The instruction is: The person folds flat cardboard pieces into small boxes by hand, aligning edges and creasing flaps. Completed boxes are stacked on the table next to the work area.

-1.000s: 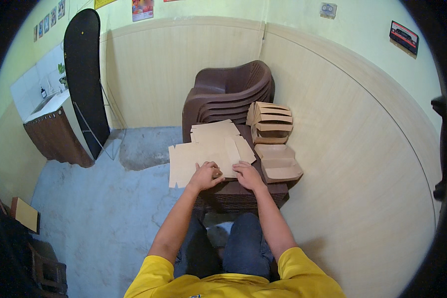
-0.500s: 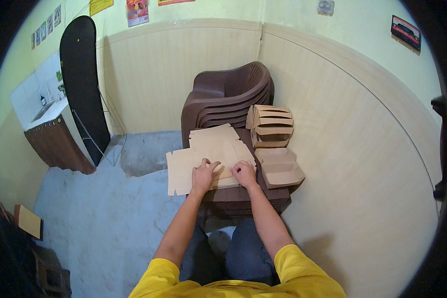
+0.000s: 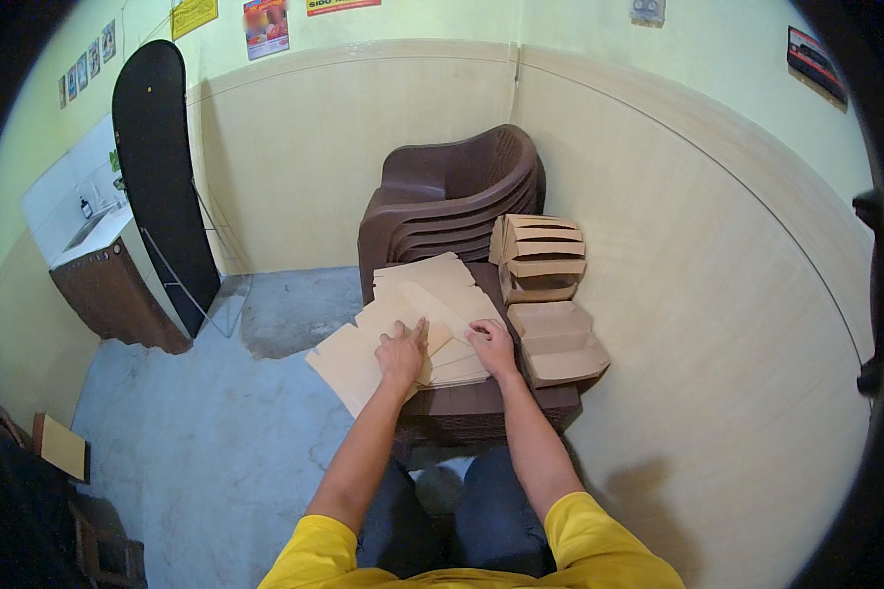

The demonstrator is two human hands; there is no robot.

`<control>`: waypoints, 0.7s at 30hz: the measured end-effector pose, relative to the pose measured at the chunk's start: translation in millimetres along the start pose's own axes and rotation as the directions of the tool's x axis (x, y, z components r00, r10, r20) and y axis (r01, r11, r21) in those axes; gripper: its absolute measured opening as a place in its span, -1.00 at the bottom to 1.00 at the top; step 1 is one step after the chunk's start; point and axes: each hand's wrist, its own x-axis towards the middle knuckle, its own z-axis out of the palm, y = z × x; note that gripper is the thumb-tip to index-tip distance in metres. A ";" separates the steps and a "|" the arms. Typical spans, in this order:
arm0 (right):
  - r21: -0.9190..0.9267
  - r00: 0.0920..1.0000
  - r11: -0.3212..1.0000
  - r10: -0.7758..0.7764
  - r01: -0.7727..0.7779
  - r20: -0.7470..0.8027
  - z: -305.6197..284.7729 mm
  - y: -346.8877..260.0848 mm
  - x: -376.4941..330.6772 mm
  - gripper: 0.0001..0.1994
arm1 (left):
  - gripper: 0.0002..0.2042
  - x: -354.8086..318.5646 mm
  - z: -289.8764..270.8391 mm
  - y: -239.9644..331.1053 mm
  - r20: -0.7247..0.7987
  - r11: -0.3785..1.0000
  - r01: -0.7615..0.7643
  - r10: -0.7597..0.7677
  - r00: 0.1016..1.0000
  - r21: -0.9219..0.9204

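Flat brown cardboard box blanks [image 3: 422, 285] with notched edges lie stacked on a pile of brown plastic chairs. The upper cardboard blank [image 3: 349, 365] is turned askew, with one end jutting out past the left side of the stack. My left hand [image 3: 401, 355] rests on it, fingers stretched out over the surface. At the right side of the cardboard is my right hand [image 3: 493, 346], its fingers curled in; what they pinch, if anything, is too small to make out.
Right of the blanks stand a folded open cardboard box [image 3: 560, 358] and several nested boxes [image 3: 550, 236]. Stacked brown chairs [image 3: 452, 187] rise behind, close to the panelled wall [image 3: 648, 245]. At the left are a black ironing board [image 3: 162, 177] and a sink counter [image 3: 118, 285].
The upper cardboard blank has rotated, its left end swinging down toward me. My left hand's fingers have straightened out on it. My right hand stays near the right edge.
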 end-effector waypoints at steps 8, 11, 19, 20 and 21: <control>-0.309 0.994 0.945 -0.096 0.107 0.052 7.8 -11.7 -8.4 -0.25 | -0.47 22.7 -2.4 21.2 0.220 0.990 -0.114 0.093 0.971 0.082; -0.385 0.997 0.920 -0.058 0.076 0.057 7.7 -16.2 -5.7 -0.18 | -0.49 10.7 15.5 13.8 0.012 0.982 -0.181 0.181 0.983 0.051; -0.453 0.990 0.883 0.082 -0.124 -0.112 30.4 -31.0 5.5 -0.45 | -0.47 7.7 33.5 -0.3 0.028 0.973 -0.185 0.190 0.981 -0.139; -0.457 0.985 0.877 0.092 -0.149 -0.146 33.0 -32.8 7.8 -0.46 | -0.47 8.7 32.6 0.0 0.026 0.971 -0.187 0.193 0.981 -0.147; -0.459 0.977 0.868 0.123 -0.192 -0.174 35.3 -34.5 10.5 -0.48 | -0.47 9.5 31.7 0.4 0.034 0.972 -0.185 0.192 0.981 -0.145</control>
